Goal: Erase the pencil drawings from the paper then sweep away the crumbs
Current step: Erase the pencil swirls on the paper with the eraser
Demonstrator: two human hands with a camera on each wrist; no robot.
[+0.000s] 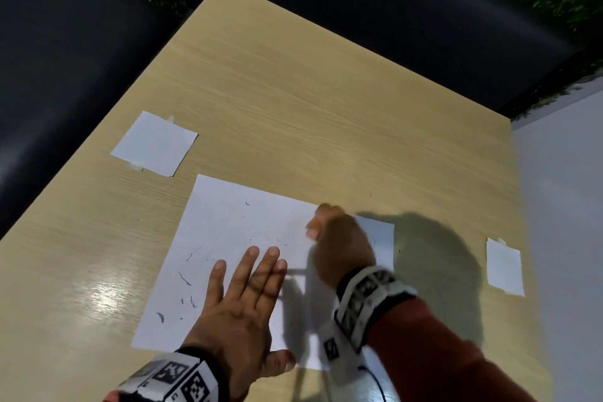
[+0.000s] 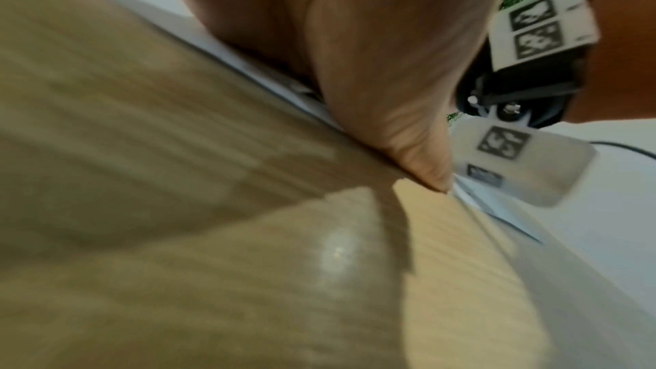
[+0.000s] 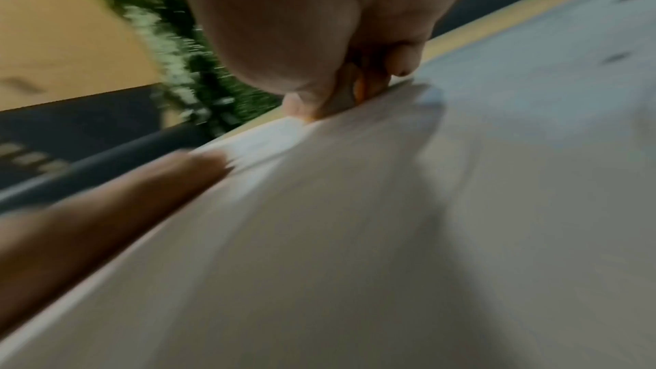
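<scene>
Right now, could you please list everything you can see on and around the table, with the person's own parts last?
Table: one, light wood grain, fills the middle of the head view.
Paper: one large white sheet, near edge of the table, under both hands.
Crumbs: many dark curls and specks, scattered on the paper's left half.
Small white sheets: two, taped down; one beyond the paper to the left, one to the right.
Seats: dark, padded, around the table's far sides.
Left hand: flat on the paper, fingers straight.
Right hand: curled, fingertips on the paper; something orange shows between them in the right wrist view, unclear what.
Wrist bands: two, white with black markers.
</scene>
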